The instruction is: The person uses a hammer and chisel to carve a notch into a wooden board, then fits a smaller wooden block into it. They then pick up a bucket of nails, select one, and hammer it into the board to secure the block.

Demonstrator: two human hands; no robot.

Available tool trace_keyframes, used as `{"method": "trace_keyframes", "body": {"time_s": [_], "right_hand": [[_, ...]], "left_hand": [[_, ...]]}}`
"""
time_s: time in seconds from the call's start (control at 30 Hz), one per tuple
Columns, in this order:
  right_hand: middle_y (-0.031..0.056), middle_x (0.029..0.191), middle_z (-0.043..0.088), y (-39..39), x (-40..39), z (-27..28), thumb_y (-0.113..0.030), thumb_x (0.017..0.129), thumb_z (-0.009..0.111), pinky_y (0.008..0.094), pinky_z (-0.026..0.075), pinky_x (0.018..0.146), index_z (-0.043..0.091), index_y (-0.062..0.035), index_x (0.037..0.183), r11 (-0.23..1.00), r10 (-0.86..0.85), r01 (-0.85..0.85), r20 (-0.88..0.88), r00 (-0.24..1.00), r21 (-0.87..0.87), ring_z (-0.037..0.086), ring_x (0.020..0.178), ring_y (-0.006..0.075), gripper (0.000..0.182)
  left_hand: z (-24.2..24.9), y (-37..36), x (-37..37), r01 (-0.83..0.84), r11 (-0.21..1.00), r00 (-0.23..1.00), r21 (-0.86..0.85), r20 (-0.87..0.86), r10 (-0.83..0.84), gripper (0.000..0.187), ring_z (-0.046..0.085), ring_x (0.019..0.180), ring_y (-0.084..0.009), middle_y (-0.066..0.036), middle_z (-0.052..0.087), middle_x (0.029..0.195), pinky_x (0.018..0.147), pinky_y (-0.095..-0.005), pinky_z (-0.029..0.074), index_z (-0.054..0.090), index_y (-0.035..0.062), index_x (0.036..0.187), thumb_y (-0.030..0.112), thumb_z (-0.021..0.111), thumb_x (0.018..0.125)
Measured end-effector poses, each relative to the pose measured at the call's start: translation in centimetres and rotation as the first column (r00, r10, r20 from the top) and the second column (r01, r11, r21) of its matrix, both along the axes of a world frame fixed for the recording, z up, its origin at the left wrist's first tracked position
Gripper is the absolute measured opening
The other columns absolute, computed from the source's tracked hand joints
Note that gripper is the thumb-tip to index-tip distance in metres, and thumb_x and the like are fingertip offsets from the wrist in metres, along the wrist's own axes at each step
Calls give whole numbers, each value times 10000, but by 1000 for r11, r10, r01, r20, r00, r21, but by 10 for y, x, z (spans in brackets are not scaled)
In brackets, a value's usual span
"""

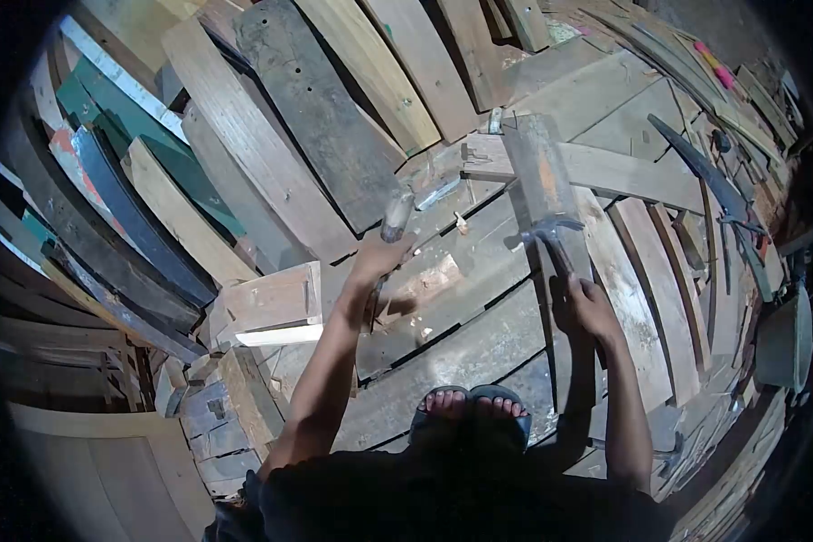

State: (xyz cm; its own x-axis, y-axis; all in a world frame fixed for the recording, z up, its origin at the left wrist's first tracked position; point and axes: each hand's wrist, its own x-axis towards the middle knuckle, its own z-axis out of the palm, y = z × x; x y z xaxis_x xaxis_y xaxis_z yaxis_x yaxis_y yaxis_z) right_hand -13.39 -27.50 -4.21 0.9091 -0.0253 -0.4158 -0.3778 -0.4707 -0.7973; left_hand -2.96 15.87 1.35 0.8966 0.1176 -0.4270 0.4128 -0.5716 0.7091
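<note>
My right hand (593,307) is closed round the handle of a claw hammer (551,228). The hammer's metal head lies over a long grey plank (540,172), which runs away from me along the floor. My left hand (379,259) is closed round what looks like a chisel (397,219). Its thick, worn handle end sticks out beyond my fingers, and a thin dark shaft shows below the hand. Near my left hand is a short reddish board (275,298) with a pale edge. Wood shavings (462,223) lie on the floorboards between my hands.
Many planks (235,135) lean in a row at the left and back. More boards (655,289) lie at the right, where a handsaw (700,163) rests. My sandalled feet (470,411) stand on the boards. A grey bucket-like container (783,339) is at far right.
</note>
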Motion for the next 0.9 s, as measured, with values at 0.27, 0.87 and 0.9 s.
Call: {"method": "trace_keyframes", "body": {"time_s": [0.27, 0.87, 0.9], "right_hand": [[235, 895, 748, -7, 2, 35, -458, 1052, 671, 447, 554, 787, 727, 46, 1088, 976, -6, 37, 143, 990, -215, 741, 841, 344, 508], [227, 1025, 676, -6, -6, 33, -178, 968, 785, 462, 539, 862, 717, 32, 1101, 943, -99, 241, 501, 860, -228, 683, 941, 376, 257], [226, 1022, 675, -6, -6, 30, -172, 968, 785, 459, 540, 861, 717, 33, 1103, 944, -102, 246, 516, 851, -219, 684, 942, 374, 255]], "left_hand": [[-18, -23, -28, 334, 898, 939, 288, -17, -343, 837, 757, 1017, -393, -275, 763, 1144, 933, -435, 574, 736, -27, 1229, 593, 905, 694], [-20, -7, -41, 235, 968, 962, 92, 120, -245, 407, 687, 730, -274, -213, 713, 827, 718, -419, 538, 704, -23, 1076, 323, 794, 881], [-38, -1, -43, 258, 963, 946, 82, 182, -269, 442, 740, 807, -328, -229, 752, 901, 769, -438, 559, 695, -20, 1129, 324, 801, 872]]}}
